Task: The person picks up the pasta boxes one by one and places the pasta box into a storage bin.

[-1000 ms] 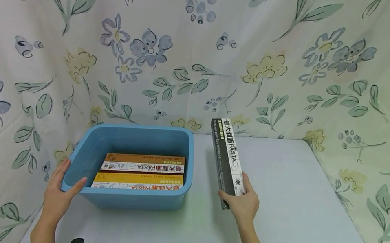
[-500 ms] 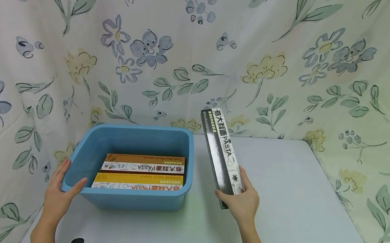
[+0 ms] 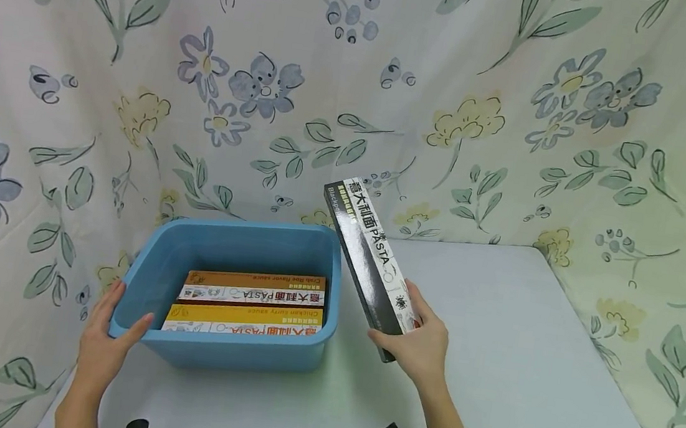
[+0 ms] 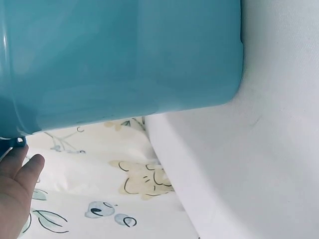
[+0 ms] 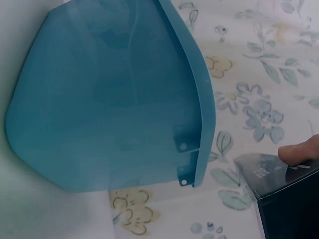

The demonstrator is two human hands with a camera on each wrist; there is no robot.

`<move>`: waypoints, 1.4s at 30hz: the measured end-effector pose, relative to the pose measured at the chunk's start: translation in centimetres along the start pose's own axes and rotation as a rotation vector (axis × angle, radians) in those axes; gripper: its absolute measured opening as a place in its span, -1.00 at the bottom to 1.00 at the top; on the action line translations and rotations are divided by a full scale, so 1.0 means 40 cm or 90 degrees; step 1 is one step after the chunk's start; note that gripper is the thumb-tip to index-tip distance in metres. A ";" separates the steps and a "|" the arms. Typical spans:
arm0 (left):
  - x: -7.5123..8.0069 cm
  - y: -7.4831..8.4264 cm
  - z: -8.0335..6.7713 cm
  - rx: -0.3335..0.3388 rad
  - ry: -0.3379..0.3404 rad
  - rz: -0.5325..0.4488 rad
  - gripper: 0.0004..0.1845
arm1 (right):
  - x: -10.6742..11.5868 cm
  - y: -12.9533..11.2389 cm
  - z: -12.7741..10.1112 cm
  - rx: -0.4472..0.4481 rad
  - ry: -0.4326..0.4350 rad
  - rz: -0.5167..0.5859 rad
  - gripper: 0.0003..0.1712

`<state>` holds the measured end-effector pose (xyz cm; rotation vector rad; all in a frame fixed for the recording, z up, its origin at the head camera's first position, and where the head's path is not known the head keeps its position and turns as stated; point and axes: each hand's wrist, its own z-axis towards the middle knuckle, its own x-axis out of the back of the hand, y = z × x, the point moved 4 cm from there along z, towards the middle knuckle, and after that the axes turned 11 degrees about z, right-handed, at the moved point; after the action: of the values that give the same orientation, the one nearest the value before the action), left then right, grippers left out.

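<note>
In the head view my right hand (image 3: 414, 335) grips the near end of a long black-and-white pasta box (image 3: 369, 261), its thumb on the black face. The box is tilted, its far end raised beside the back right corner of a blue plastic bin (image 3: 233, 355). My left hand (image 3: 106, 335) rests on the bin's front left corner, thumb and fingers spread along the rim. Inside the bin lie a brown pasta box (image 3: 263, 280) and a yellow pasta box (image 3: 252, 314), side by side. The right wrist view shows a dark end of the held box (image 5: 269, 172) and the thumb.
A white table (image 3: 531, 369) carries the bin on its left half. Floral cloth (image 3: 360, 86) hangs behind the table and along both sides. Dark straps sit near both wrists.
The right hand has moved slightly left and up with the black pasta box, and the box's far end has swung left towards the bin. The left hand and the bin stay in place.
</note>
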<state>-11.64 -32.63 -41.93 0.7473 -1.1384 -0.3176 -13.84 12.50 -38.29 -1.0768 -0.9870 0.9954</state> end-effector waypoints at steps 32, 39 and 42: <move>0.003 -0.004 0.000 0.001 -0.010 -0.016 -0.13 | -0.168 -0.093 0.126 0.117 -0.443 0.013 0.02; 0.001 -0.004 0.000 -0.007 -0.007 -0.019 -0.14 | -0.202 -0.091 0.164 0.096 -0.575 0.026 0.01; 0.002 -0.002 0.004 -0.011 -0.003 -0.020 -0.14 | -0.220 -0.090 0.172 0.090 -0.625 -0.002 0.00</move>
<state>-11.73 -32.81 -41.91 0.7497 -1.1278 -0.3556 -22.09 4.94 -34.75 -0.4221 -1.6527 1.6115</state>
